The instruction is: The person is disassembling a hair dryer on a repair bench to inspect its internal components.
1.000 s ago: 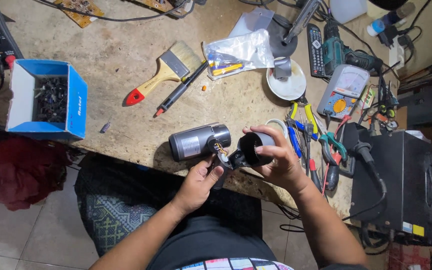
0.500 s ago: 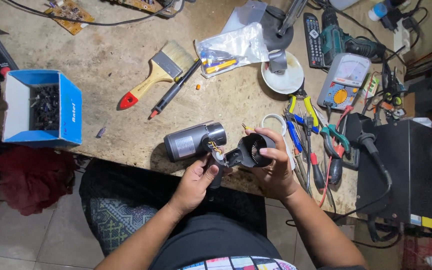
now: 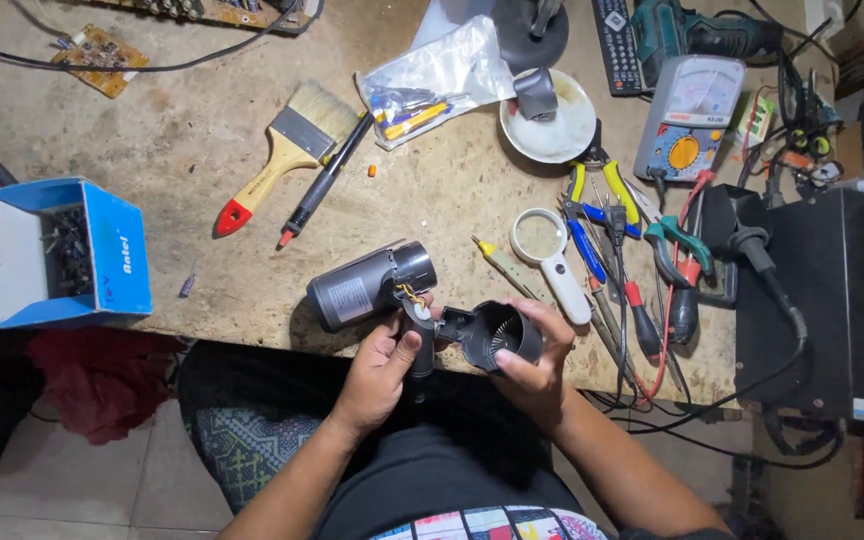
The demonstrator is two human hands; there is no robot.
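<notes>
A dark grey motor body [image 3: 367, 288] lies on its side at the near edge of the desk [image 3: 152, 170], joined by thin wires [image 3: 410, 293] to a black fan housing [image 3: 497, 335] held just off that edge. The left hand [image 3: 380, 368] has its fingers closed around a black handle piece [image 3: 420, 335] between the motor body and the fan housing. The right hand [image 3: 537, 365] grips the fan housing from the side, fingers curled around its rim, the round opening with its blades facing up. Just beyond the fan housing lie a magnifying glass [image 3: 542, 245] and a small yellow-tipped screwdriver [image 3: 497, 265]. To the right of the fan housing sits a cluster of pliers and screwdrivers [image 3: 622, 250], and past them a black box [image 3: 832, 300]. Farther back from the fan housing are a white bowl [image 3: 550, 130], a clear plastic bag [image 3: 432, 85] and a meter with a dial [image 3: 687, 120]. To the left of the motor body lie a black pen-shaped tool [image 3: 322, 185] and a paintbrush [image 3: 277, 160] with a red-tipped handle. Well to the left of the motor body stands an open blue and white box [image 3: 62, 250] holding small dark parts.
</notes>
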